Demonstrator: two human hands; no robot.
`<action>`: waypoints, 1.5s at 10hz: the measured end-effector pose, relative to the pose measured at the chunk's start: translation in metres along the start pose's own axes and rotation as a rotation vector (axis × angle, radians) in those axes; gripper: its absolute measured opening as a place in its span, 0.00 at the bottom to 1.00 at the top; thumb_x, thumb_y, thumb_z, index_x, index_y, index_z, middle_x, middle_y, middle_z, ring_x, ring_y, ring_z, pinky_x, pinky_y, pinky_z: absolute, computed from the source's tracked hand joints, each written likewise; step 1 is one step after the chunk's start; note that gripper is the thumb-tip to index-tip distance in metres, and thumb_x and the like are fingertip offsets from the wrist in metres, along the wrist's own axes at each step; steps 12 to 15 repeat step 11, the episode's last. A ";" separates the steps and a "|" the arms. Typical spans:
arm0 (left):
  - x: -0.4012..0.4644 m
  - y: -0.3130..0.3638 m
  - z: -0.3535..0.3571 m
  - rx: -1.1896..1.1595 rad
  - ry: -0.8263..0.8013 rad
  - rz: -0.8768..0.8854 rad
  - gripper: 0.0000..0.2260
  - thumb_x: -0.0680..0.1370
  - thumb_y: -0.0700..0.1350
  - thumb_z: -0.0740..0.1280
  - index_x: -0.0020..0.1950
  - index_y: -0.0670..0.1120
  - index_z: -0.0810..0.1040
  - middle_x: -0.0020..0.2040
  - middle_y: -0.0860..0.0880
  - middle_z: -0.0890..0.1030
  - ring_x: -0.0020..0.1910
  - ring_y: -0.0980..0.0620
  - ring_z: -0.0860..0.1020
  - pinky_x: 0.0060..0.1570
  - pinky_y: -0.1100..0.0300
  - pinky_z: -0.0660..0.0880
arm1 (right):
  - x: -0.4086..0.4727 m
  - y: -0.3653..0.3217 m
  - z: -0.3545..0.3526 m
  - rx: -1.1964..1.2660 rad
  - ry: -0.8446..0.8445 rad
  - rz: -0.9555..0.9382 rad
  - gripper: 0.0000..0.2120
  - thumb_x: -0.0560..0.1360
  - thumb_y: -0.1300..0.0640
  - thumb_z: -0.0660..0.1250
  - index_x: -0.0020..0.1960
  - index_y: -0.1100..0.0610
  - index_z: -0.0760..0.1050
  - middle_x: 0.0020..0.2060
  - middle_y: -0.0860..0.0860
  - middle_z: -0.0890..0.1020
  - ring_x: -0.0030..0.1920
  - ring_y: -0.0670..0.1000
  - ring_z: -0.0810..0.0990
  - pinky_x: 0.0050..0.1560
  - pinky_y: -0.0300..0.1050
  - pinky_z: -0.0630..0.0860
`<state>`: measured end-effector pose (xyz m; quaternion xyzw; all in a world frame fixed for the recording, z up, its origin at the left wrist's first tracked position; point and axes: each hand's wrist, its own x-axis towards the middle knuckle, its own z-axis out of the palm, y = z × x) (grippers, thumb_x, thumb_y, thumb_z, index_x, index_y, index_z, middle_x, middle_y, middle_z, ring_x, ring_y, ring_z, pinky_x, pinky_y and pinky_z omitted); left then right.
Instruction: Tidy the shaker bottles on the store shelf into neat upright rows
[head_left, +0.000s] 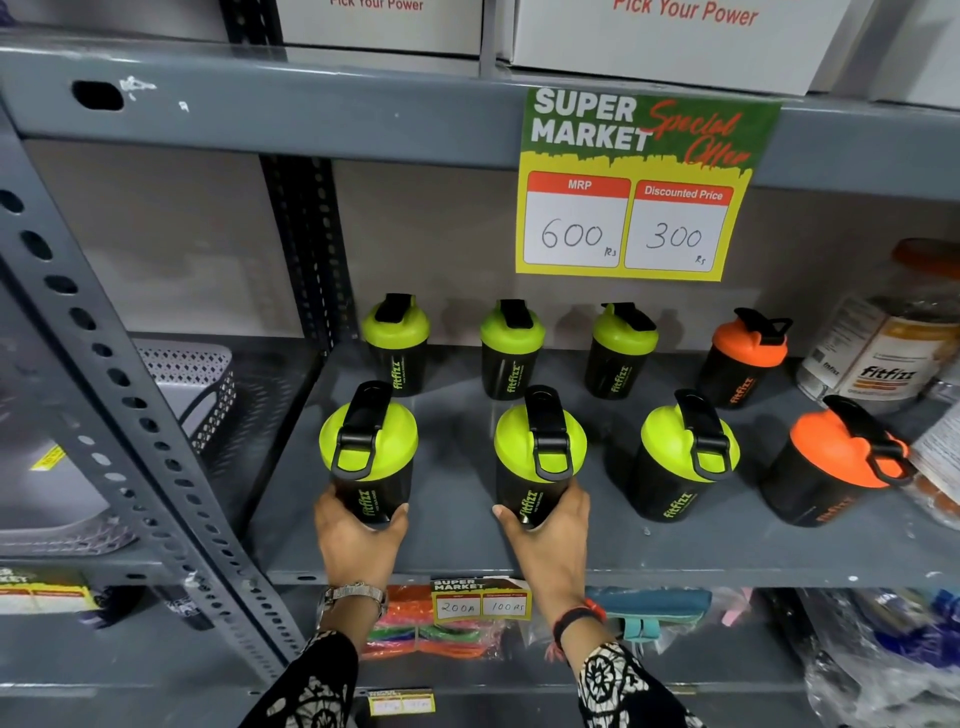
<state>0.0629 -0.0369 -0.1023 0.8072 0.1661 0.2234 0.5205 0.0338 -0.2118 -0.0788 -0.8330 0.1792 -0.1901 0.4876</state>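
1. Eight shaker bottles stand upright in two rows on the grey shelf (467, 551): six green-lidded, two orange on the right.
2. Left hand (358, 535) is wrapped around the base of the front-left bottle (369, 457).
3. Right hand (550, 540) cups the next front bottle (537, 457) the same way.
4. Price sign (636, 187) hangs above.

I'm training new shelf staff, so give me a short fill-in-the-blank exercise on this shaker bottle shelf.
1. The left hand grips a shaker bottle with a ____ lid.
2. The orange-lidded bottles number ____.
3. The price sign shows a discounted price of ____.
4. The right hand holds the front-row bottle that is ____ from the left.

Missing words: green; two; 300; second
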 end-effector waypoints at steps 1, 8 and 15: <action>0.000 0.001 -0.001 0.016 -0.009 0.001 0.30 0.61 0.36 0.79 0.58 0.32 0.69 0.53 0.33 0.74 0.51 0.35 0.75 0.51 0.42 0.73 | 0.000 0.000 0.000 -0.001 -0.001 0.004 0.33 0.63 0.56 0.78 0.62 0.62 0.66 0.56 0.57 0.72 0.57 0.57 0.74 0.56 0.47 0.73; -0.006 0.007 -0.007 0.024 -0.033 0.014 0.33 0.61 0.36 0.79 0.60 0.31 0.67 0.55 0.32 0.73 0.55 0.34 0.72 0.54 0.42 0.71 | -0.007 -0.001 -0.006 0.000 -0.046 0.012 0.44 0.62 0.54 0.78 0.70 0.62 0.58 0.64 0.58 0.67 0.66 0.56 0.67 0.66 0.51 0.69; -0.052 0.018 -0.041 0.124 0.013 0.338 0.39 0.73 0.60 0.64 0.68 0.31 0.57 0.67 0.29 0.62 0.67 0.36 0.60 0.60 0.41 0.60 | -0.043 -0.007 -0.042 0.031 -0.014 -0.173 0.31 0.75 0.52 0.63 0.72 0.60 0.53 0.71 0.57 0.59 0.71 0.55 0.62 0.69 0.51 0.64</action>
